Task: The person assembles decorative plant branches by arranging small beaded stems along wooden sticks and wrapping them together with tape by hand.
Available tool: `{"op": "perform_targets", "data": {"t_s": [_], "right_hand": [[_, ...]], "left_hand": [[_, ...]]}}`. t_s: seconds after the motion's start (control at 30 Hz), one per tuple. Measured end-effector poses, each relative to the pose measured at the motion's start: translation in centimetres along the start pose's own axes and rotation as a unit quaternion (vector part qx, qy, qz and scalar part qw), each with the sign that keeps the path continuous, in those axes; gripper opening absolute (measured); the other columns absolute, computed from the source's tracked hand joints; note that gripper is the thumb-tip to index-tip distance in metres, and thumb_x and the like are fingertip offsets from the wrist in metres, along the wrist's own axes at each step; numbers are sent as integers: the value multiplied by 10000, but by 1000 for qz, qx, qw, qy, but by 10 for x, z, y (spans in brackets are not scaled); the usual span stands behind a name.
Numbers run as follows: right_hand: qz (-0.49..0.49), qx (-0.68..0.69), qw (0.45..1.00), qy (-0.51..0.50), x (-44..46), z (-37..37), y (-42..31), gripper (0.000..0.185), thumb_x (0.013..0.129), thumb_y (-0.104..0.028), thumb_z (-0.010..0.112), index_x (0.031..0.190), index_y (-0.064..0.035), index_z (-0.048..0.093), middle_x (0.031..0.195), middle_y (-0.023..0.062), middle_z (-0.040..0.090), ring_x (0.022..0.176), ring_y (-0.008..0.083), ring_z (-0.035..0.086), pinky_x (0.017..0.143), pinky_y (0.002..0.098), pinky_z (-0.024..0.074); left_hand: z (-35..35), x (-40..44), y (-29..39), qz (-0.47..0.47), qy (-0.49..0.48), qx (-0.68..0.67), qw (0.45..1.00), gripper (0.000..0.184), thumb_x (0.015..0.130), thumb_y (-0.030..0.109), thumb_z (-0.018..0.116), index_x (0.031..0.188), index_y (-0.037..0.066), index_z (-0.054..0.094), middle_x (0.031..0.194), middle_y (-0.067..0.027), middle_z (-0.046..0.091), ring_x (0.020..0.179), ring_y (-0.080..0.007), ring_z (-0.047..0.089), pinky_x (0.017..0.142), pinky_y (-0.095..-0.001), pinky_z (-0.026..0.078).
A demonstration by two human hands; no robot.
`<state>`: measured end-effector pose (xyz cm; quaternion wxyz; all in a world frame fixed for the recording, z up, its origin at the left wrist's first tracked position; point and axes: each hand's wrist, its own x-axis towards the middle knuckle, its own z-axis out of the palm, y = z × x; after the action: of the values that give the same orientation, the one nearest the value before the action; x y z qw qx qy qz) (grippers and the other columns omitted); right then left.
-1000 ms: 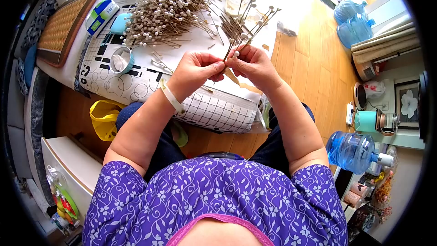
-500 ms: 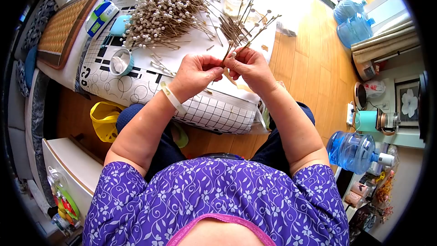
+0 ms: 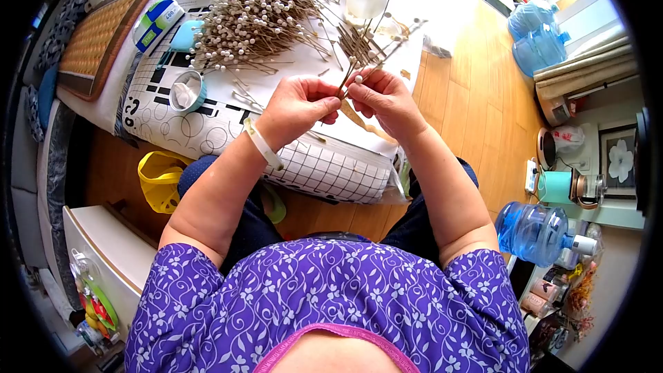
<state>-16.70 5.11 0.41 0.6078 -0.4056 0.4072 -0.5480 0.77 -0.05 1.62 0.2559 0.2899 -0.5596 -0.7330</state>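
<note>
In the head view, my left hand (image 3: 302, 109) pinches a thin brown branched twig (image 3: 351, 68) between thumb and fingers. Its side stems carry small buds and fan out away from me. My right hand (image 3: 384, 102) is closed beside it, thumb against fingers, with a round white bud (image 3: 358, 79) showing at the fingertips. The stem below that bud is mostly hidden by the fingers. Just beyond my hands lies a small bundle of cut brown sticks (image 3: 357, 43). A large heap of white-budded stems (image 3: 259, 17) spreads over the table on the left.
A round whitish jar (image 3: 365, 1) stands behind the sticks. On the patterned tablecloth (image 3: 207, 122) are a small tub with white contents (image 3: 186, 92), a blue case (image 3: 186, 36) and a tissue pack (image 3: 158, 24). A yellow bag (image 3: 160, 183) is below left; water bottles (image 3: 533, 233) stand right.
The twig's side stems have swung slightly, and my right fingers have moved a little, bringing the white bud into clearer view. My left hand keeps its pinch.
</note>
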Motion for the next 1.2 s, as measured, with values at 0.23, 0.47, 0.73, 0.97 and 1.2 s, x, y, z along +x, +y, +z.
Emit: {"op": "perform_targets", "data": {"t_s": [0.23, 0.47, 0.73, 0.97, 1.2], "right_hand": [[33, -32, 999, 3, 2, -1, -3, 111, 804, -119, 604, 831, -15, 576, 680, 18, 564, 520, 67, 503, 476, 181, 410], [36, -58, 998, -6, 4, -2, -1, 123, 803, -123, 604, 819, -6, 572, 694, 39, 585, 559, 94, 562, 523, 207, 471], [25, -37, 999, 19, 4, 4, 2, 107, 801, -114, 605, 817, -20, 557, 711, 46, 593, 573, 92, 564, 529, 204, 467], [13, -75, 997, 3, 4, 6, 0, 104, 791, -117, 616, 828, -38, 560, 733, 30, 601, 576, 67, 551, 490, 178, 424], [-22, -65, 998, 9, 4, 9, 3, 144, 779, -148, 640, 838, -36, 572, 729, 14, 595, 586, 58, 499, 490, 172, 375]], "left_hand": [[-1, 1, -3, 7, 15, 39, 999, 118, 775, -8, 569, 877, -58, 599, 697, -62, 598, 589, -86, 544, 546, -203, 459], [1, 0, -4, 20, 26, 64, 997, 106, 770, -15, 570, 860, -61, 604, 700, -61, 602, 598, -82, 545, 552, -203, 461], [-1, -2, -2, 15, 29, 60, 998, 144, 761, -16, 582, 895, -64, 606, 714, -73, 612, 613, -88, 552, 566, -203, 463], [-5, -2, 0, -3, 5, 19, 1000, 136, 760, -7, 594, 880, -71, 603, 702, -74, 606, 599, -91, 546, 558, -203, 460], [-2, -2, 2, 8, 24, 56, 998, 104, 771, -8, 575, 855, -63, 599, 684, -62, 595, 579, -84, 538, 528, -198, 453]]}}
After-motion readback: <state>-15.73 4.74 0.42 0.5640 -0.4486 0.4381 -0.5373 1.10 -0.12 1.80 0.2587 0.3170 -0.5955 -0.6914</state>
